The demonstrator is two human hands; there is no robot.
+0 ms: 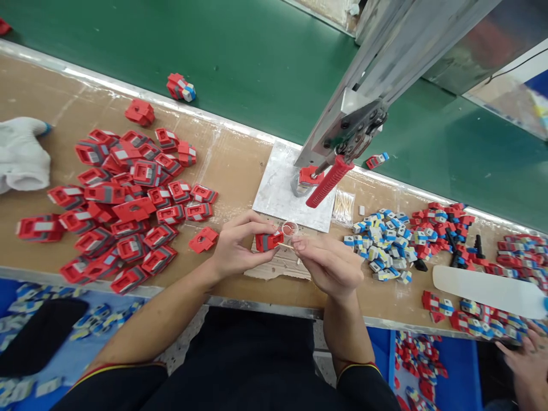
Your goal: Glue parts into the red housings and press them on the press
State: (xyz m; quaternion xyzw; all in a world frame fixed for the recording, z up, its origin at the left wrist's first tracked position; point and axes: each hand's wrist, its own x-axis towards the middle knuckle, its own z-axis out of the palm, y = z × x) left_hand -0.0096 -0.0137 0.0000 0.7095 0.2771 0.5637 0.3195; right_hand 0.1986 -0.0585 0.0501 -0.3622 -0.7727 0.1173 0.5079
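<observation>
My left hand pinches a small red plastic housing just above the brown bench near its front edge. My right hand holds a thin wooden stick whose tip touches the housing's right side. Right behind the housing stands a small clear cup with red liquid in it. A big heap of red housings lies to the left of my left hand. A pile of small blue, white and yellow parts lies to the right of my right hand.
A press with a red-handled lever stands on a metal plate behind my hands. A bundle of sticks lies beside it. Green conveyor belt runs behind the bench. A white glove lies far left. Another person's hand is at bottom right.
</observation>
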